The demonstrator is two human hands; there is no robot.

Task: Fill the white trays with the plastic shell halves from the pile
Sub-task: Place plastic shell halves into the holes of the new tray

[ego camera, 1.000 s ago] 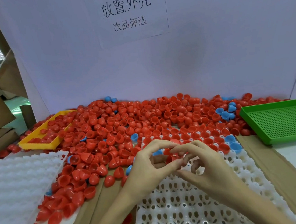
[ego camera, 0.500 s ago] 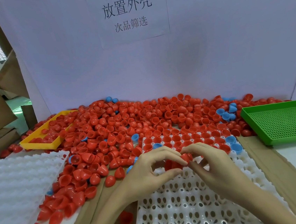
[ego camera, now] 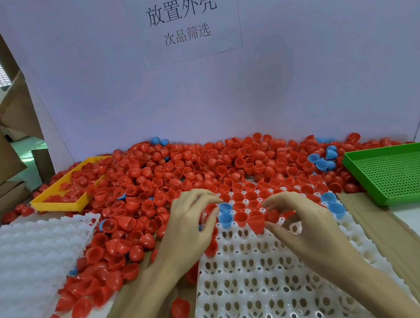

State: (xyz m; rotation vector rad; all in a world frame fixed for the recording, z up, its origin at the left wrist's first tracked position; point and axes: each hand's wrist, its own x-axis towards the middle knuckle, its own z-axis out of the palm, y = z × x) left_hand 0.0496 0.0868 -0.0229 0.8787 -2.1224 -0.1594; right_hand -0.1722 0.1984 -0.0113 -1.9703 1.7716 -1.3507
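A white tray with round pockets lies in front of me; its far rows hold red and a few blue shell halves. Behind and left of it spreads the big pile of red shell halves. My left hand sits at the tray's far left edge, fingers curled round a red shell half, with more red showing under the palm. My right hand hovers over the tray's third row and pinches a red shell half between thumb and forefinger. Beside it another red shell half stands point down in a pocket.
A second white tray lies at the left. A yellow tray with red shells sits at the back left, a green perforated tray at the right. Loose shells lie by my left forearm. A white board with a paper sign stands behind.
My hands, which met over the tray's middle, have drawn apart. The left hand went left to the tray's edge, and the right stays over the third row with a shell.
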